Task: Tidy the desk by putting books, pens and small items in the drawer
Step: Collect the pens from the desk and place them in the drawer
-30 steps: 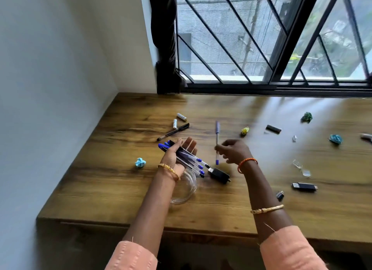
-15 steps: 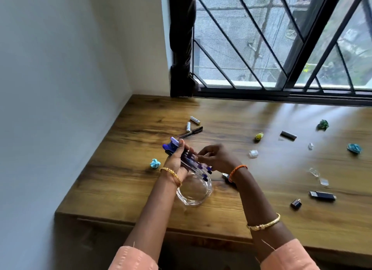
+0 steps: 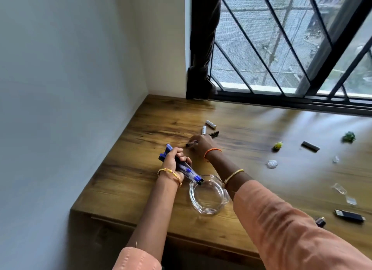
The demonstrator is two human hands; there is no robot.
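My left hand point(image 3: 174, 165) grips a bundle of pens point(image 3: 182, 167); my right hand point(image 3: 202, 143) pinches a black pen point(image 3: 213, 134) on the counter point(image 3: 128, 175). A loosened fist could spill the bundle into the glass dish point(image 3: 209, 195) just beside it.

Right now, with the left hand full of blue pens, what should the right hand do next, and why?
Probably close the right hand on the black pen and lift it. Its fingers already rest on that pen, which lies flat on the desk, while the left hand grips the blue pens, ready to take one more.
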